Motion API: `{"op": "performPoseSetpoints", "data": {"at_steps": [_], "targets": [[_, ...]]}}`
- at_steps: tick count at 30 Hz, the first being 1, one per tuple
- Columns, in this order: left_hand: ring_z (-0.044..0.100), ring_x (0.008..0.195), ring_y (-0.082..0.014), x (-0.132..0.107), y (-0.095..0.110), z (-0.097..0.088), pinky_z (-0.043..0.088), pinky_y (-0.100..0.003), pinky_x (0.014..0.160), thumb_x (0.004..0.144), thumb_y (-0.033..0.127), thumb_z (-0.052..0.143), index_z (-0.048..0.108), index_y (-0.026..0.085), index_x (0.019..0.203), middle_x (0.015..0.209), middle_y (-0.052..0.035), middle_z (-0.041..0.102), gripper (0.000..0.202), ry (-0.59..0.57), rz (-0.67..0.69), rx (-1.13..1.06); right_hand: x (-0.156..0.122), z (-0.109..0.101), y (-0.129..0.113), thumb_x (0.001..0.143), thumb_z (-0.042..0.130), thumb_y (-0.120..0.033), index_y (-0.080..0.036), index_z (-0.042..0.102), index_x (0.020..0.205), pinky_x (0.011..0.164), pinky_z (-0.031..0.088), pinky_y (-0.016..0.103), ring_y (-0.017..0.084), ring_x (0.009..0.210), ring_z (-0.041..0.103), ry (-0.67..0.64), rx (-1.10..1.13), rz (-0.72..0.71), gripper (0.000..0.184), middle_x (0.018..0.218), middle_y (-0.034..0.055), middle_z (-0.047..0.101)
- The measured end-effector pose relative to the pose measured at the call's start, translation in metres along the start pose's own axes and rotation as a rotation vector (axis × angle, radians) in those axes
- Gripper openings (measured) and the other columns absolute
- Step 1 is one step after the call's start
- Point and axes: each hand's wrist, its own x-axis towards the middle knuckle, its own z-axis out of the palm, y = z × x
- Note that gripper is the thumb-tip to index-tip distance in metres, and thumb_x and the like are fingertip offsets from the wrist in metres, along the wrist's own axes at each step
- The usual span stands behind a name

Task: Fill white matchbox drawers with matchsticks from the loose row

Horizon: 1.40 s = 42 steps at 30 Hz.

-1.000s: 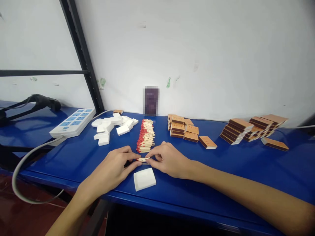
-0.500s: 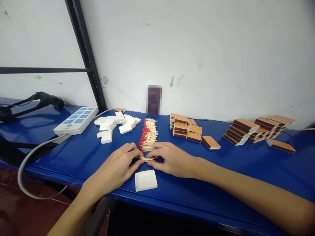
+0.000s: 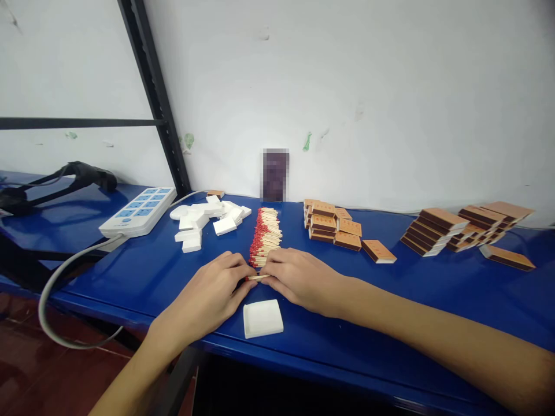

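Note:
Between the fingertips of both hands lies a small bunch of matches [image 3: 259, 278], red heads toward the left. My left hand [image 3: 221, 286] pinches the head end, and my right hand [image 3: 299, 278] pinches the other end; how many matches are held is hidden by the fingers. Just beyond the hands, a long pile of matches [image 3: 267, 234] runs back toward the wall, heads to the left. Nearer the front edge sits a white matchbox tray [image 3: 263, 318], below the hands and apart from them.
Several white matchbox trays [image 3: 197, 218] lie heaped at back left, near a white power strip [image 3: 141, 211] with a grey cable. Matchbox covers are stacked at centre right [image 3: 324, 222] and far right [image 3: 433, 231], with a single matchbox cover [image 3: 378, 251] between. The blue table [image 3: 373, 341] ends in front.
My right hand's fingertips have closed in toward the left hand, covering more of the matches. The whole view has shifted slightly, so everything sits a little further right.

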Motion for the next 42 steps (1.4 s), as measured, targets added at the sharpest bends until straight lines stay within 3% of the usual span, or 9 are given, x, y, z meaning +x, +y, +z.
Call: {"op": "performPoseSetpoints", "data": {"at_steps": [4,8,24,30,34,42], "targets": [[0.055,0.084,-0.0227,0.006,0.005,-0.003,0.046,-0.036,0.072,0.099,0.026,0.04,0.062,0.017,0.092,0.089,-0.0062,0.06,0.025,-0.036,-0.001,0.155,0.003,0.001,-0.001,0.095,0.045,-0.015,-0.01,0.062,0.1,0.071,0.046,0.035,0.022,0.082,0.061,-0.017,-0.216,-0.083,0.018,0.096,0.0111,0.063],[0.056,0.083,-0.0233,0.011,0.008,-0.008,0.046,-0.037,0.071,0.098,0.019,0.039,0.058,0.014,0.091,0.092,-0.0082,0.061,0.021,-0.122,0.028,0.254,0.007,-0.003,0.0,0.094,0.046,-0.015,-0.011,0.059,0.097,0.065,0.046,0.034,0.022,0.077,0.062,-0.069,-0.233,-0.06,0.014,0.093,0.01,0.064],[0.058,0.083,-0.0212,0.014,0.008,-0.013,0.046,-0.035,0.073,0.101,0.024,0.036,0.056,0.016,0.092,0.093,-0.0057,0.061,0.023,-0.147,0.093,0.147,0.002,-0.004,0.003,0.096,0.042,-0.018,-0.011,0.058,0.097,0.064,0.046,0.033,0.021,0.075,0.061,-0.094,-0.093,-0.045,0.018,0.092,0.0117,0.063],[0.056,0.084,-0.02,0.01,0.005,-0.022,0.044,-0.034,0.074,0.101,0.028,0.034,0.053,0.018,0.092,0.093,-0.004,0.059,0.023,-0.159,0.087,0.064,0.004,-0.022,-0.004,0.096,0.043,-0.017,-0.01,0.056,0.097,0.07,0.046,0.033,0.02,0.081,0.06,-0.169,0.058,-0.001,0.015,0.097,0.013,0.062],[0.054,0.082,-0.018,0.003,0.008,-0.029,0.043,-0.032,0.074,0.101,0.031,0.035,0.052,0.02,0.091,0.091,-0.0017,0.057,0.023,-0.19,0.062,-0.01,0.0,-0.035,-0.013,0.097,0.041,-0.02,-0.013,0.055,0.09,0.07,0.044,0.032,0.018,0.078,0.057,-0.171,0.195,0.006,0.018,0.089,0.0094,0.063],[0.054,0.083,-0.0163,-0.014,0.018,-0.032,0.041,-0.031,0.076,0.102,0.03,0.035,0.052,0.022,0.091,0.092,0.0003,0.057,0.022,-0.263,0.044,-0.128,-0.015,-0.039,-0.027,0.096,0.045,-0.022,-0.015,0.054,0.081,0.064,0.04,0.029,0.015,0.071,0.056,-0.186,0.339,0.041,0.019,0.079,0.0053,0.061]]}}
